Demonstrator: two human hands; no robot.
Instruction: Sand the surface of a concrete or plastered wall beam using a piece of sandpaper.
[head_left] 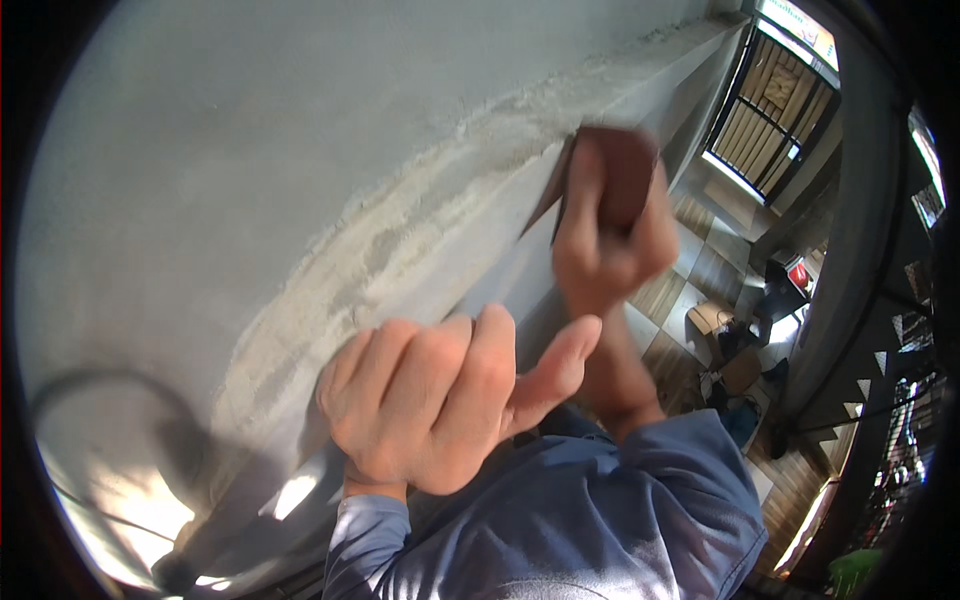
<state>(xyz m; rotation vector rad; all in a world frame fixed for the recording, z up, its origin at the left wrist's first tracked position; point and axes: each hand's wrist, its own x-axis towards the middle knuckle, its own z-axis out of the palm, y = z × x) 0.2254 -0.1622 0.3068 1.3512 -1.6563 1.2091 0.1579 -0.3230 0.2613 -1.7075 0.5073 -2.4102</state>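
My right hand [615,240], slightly blurred, grips a reddish-brown sheet of sandpaper [628,165] between thumb and fingers. A pointed flap of the sheet sticks out toward the wall. Close by runs a rough, pale plaster strip [375,245] along the grey wall [250,130]; whether the sandpaper touches it I cannot tell. Lower and nearer to me, my left hand [430,400] is closed next to the wall, back of the hand upward and thumb stretched out to the right. Its curled fingertips are hidden, so anything inside them does not show.
At the far right end stands a barred gate [770,110]. Brown and white tiles cover the floor [665,335] to the right, with a cardboard piece [709,318] and dark items scattered on it. A curved shadow and bright sunlight fall on the wall at lower left.
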